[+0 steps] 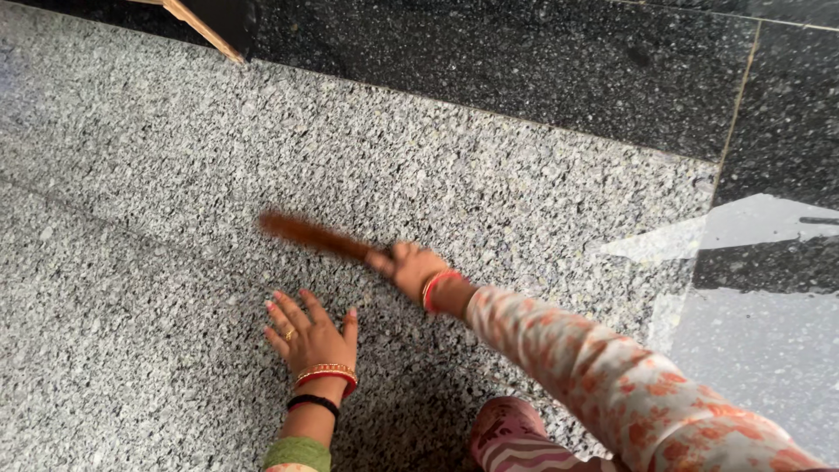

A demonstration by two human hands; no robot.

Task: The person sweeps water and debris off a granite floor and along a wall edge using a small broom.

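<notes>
There is only one view, from a camera worn on the person's head. It looks steeply down and a little forward at the speckled grey stone floor (489,166), from close range. The person's own arms enter from the bottom edge. At the top and the right, the view reaches the dark polished stone border (559,61).

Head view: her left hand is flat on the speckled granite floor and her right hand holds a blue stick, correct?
Not quite. In the head view the stick in the right hand is reddish-brown, not blue. The left hand does lie flat on the speckled granite floor.
</notes>
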